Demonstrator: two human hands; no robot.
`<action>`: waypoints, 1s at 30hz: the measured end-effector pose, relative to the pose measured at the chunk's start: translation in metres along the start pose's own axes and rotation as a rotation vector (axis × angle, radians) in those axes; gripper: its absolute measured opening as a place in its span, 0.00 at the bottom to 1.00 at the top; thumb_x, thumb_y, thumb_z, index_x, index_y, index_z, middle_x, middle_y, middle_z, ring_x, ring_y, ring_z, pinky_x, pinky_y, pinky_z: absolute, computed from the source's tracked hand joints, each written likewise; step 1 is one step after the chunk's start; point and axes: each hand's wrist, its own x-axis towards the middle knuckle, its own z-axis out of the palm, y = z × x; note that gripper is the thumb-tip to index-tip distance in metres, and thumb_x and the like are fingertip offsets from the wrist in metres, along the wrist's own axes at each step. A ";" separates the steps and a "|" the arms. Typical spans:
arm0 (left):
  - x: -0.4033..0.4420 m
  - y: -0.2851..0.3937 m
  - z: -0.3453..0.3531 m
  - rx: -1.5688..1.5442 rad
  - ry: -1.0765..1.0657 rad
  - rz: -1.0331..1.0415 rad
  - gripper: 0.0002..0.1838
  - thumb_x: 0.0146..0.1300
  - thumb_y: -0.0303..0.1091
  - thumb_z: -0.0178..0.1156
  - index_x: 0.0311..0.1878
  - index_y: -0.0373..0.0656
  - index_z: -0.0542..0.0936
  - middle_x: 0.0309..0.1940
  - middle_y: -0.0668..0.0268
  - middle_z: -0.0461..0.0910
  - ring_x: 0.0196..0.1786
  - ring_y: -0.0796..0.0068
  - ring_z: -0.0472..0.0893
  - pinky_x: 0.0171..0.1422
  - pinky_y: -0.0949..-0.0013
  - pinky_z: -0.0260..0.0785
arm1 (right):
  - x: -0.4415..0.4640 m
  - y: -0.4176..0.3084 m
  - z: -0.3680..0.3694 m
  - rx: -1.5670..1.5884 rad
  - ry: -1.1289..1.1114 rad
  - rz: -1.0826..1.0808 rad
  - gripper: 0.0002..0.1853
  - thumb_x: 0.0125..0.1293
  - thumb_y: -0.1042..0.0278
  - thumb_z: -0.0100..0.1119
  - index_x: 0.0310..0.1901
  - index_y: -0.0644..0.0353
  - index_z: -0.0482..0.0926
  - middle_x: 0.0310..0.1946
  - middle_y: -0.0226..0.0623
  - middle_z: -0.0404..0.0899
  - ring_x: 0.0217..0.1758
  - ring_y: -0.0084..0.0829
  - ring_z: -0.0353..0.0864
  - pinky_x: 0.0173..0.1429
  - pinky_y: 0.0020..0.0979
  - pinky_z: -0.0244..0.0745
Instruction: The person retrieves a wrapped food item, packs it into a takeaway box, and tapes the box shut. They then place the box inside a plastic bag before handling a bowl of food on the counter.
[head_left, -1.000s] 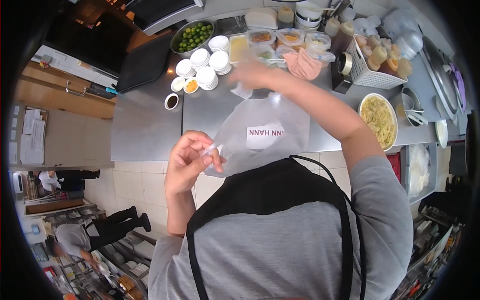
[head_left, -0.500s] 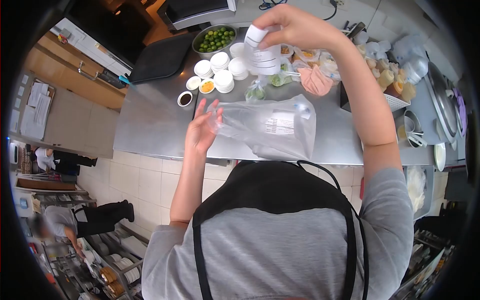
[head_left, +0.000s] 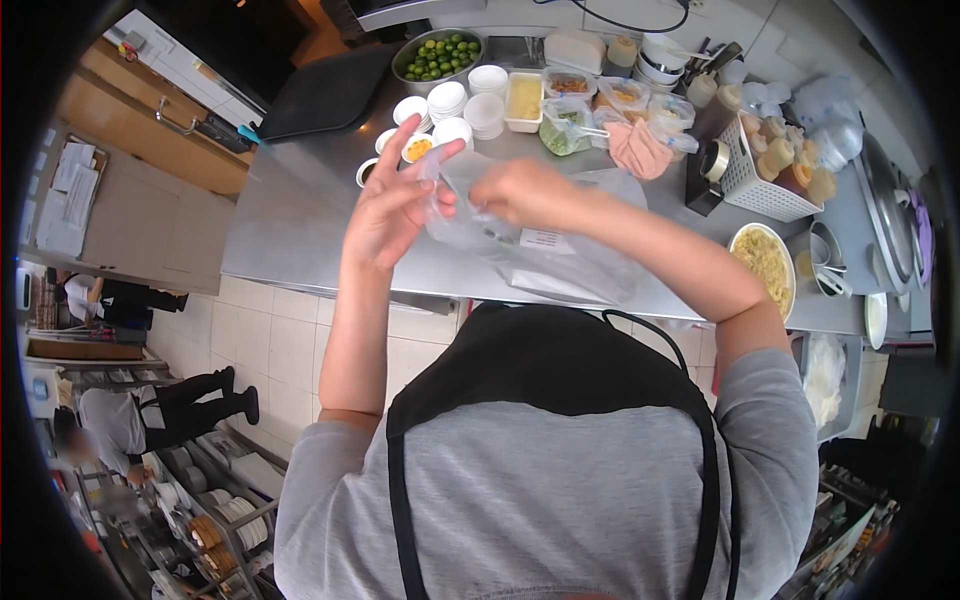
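Note:
My left hand holds the mouth edge of a clear plastic bag, thumb and fingers partly spread around the film. At the same opening is my right hand, blurred by motion. Its fingers look curled together, and what they grip, if anything, does not show. A white printed paper shows through the bag, partly covered by my right forearm. The bag lies along the front of the steel counter. Beyond my hands stand stacks of white cups and a small cup of orange-yellow food.
Behind the bag are a bowl of limes, a yellow-filled tub, a bag of greens and a pink cloth. To the right are a white bottle basket and a noodle bowl. A co-worker stands lower left.
My right hand has come down and left from above the counter to the bag's mouth. The slip of paper it held no longer shows there. My left hand has risen slightly with the bag's edge.

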 end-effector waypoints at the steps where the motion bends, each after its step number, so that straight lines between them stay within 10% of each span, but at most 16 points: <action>1: 0.002 0.006 0.008 0.118 0.006 0.045 0.38 0.52 0.22 0.51 0.68 0.44 0.49 0.57 0.34 0.60 0.31 0.72 0.76 0.38 0.70 0.71 | -0.006 0.002 0.015 -0.002 0.000 0.002 0.12 0.50 0.72 0.59 0.39 0.59 0.78 0.34 0.42 0.78 0.38 0.42 0.77 0.43 0.37 0.70; 4: 0.007 0.027 0.016 0.227 -0.023 0.094 0.38 0.53 0.22 0.51 0.68 0.41 0.49 0.55 0.33 0.63 0.31 0.72 0.77 0.38 0.71 0.71 | -0.022 0.007 0.022 -0.015 0.071 -0.049 0.14 0.52 0.64 0.60 0.38 0.62 0.78 0.37 0.44 0.77 0.41 0.44 0.76 0.46 0.39 0.70; 8: 0.017 0.044 0.015 0.390 0.070 0.152 0.37 0.54 0.24 0.54 0.67 0.38 0.50 0.52 0.36 0.68 0.30 0.73 0.77 0.39 0.73 0.71 | -0.046 0.002 -0.042 -0.177 -0.388 0.378 0.32 0.53 0.38 0.55 0.45 0.63 0.77 0.41 0.49 0.76 0.43 0.46 0.75 0.47 0.39 0.69; 13: 0.028 0.031 0.021 0.568 0.144 0.331 0.41 0.50 0.26 0.61 0.67 0.41 0.52 0.53 0.45 0.70 0.37 0.73 0.77 0.40 0.72 0.71 | -0.074 -0.031 -0.121 -0.101 -0.819 0.537 0.27 0.54 0.44 0.58 0.43 0.61 0.78 0.35 0.43 0.78 0.39 0.43 0.76 0.44 0.36 0.70; 15: 0.029 0.011 0.039 0.732 0.030 0.321 0.41 0.49 0.28 0.64 0.66 0.45 0.54 0.52 0.52 0.71 0.43 0.71 0.77 0.41 0.70 0.71 | -0.080 -0.034 -0.129 0.159 -0.553 0.083 0.14 0.54 0.61 0.61 0.39 0.59 0.77 0.31 0.39 0.77 0.38 0.40 0.77 0.42 0.34 0.69; 18: 0.024 -0.020 0.077 1.021 -0.231 0.294 0.39 0.48 0.26 0.63 0.64 0.46 0.57 0.45 0.59 0.75 0.41 0.69 0.77 0.42 0.67 0.71 | -0.065 -0.042 -0.112 0.101 -0.242 -0.016 0.09 0.50 0.75 0.60 0.35 0.58 0.75 0.30 0.38 0.77 0.37 0.38 0.77 0.42 0.34 0.68; 26: 0.021 0.043 0.065 1.167 0.191 0.299 0.25 0.45 0.18 0.53 0.52 0.37 0.70 0.26 0.70 0.75 0.30 0.82 0.76 0.36 0.78 0.69 | -0.050 -0.030 -0.104 0.153 0.464 -0.034 0.06 0.52 0.75 0.57 0.33 0.61 0.74 0.31 0.37 0.75 0.37 0.38 0.75 0.42 0.33 0.69; 30: 0.015 0.103 0.039 1.035 0.344 0.529 0.24 0.44 0.19 0.55 0.50 0.40 0.71 0.24 0.69 0.76 0.24 0.84 0.74 0.26 0.79 0.65 | -0.069 0.006 -0.084 0.124 0.458 0.245 0.07 0.54 0.71 0.59 0.34 0.62 0.75 0.35 0.38 0.76 0.42 0.38 0.75 0.47 0.33 0.68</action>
